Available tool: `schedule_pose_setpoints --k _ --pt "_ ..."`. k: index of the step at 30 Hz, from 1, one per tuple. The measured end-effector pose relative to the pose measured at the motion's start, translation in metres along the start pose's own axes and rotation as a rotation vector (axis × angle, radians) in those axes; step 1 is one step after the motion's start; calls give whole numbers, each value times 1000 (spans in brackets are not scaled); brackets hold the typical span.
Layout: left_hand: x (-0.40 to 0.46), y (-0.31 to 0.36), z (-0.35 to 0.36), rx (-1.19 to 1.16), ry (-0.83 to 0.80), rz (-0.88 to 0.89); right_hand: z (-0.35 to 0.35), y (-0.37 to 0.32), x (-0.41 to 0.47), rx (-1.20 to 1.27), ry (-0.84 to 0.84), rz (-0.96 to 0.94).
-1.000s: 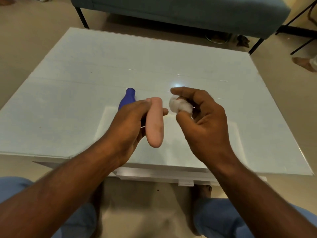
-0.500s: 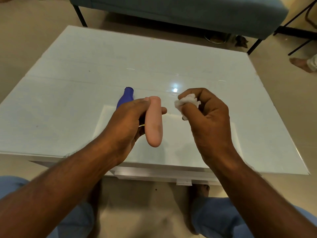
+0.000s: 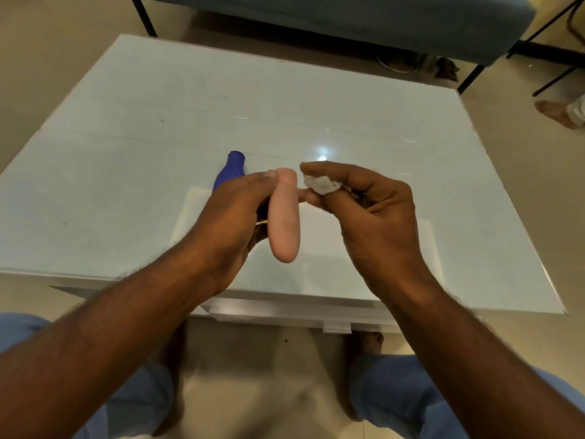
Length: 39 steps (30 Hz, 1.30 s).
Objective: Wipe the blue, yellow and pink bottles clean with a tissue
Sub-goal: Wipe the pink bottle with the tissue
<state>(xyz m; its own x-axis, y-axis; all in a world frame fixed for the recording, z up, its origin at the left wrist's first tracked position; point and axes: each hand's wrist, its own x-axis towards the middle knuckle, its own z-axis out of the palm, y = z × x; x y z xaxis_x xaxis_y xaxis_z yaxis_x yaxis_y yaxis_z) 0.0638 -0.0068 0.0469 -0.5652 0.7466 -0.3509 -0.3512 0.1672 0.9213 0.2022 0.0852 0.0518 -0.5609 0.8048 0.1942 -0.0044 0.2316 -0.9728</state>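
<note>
My left hand grips the pink bottle near its top, with the rounded base pointing toward me above the table. A crumpled white tissue is pinched in my right hand, right beside the bottle's upper end and close to touching it. The blue bottle lies on the table behind my left hand, which hides most of it. A thin sliver of yellow shows under my left hand; the yellow bottle is otherwise hidden.
The white glossy table stretches wide around the hands. A teal sofa on dark legs stands behind it. Another person's foot is on the floor at the right. My knees sit under the near table edge.
My right hand has brought the tissue leftward to the pink bottle's top. My left hand keeps the bottle nearly still.
</note>
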Motion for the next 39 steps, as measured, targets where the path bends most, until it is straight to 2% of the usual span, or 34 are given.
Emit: schedule_pose_setpoints --k 6,12,19,27,39 --pt "1 0 0 -6 -32 -2 -2 4 2 -62 31 68" --pt "1 -1 1 8 15 -9 0 8 0 -84 5 15" --pt "1 -4 2 21 -35 0 -5 7 1 -218 39 -9" --pt "2 -5 2 -8 22 -27 -2 12 -1 -266 -94 131" --pt "4 -7 2 54 -28 16 -3 6 1 -157 36 108"
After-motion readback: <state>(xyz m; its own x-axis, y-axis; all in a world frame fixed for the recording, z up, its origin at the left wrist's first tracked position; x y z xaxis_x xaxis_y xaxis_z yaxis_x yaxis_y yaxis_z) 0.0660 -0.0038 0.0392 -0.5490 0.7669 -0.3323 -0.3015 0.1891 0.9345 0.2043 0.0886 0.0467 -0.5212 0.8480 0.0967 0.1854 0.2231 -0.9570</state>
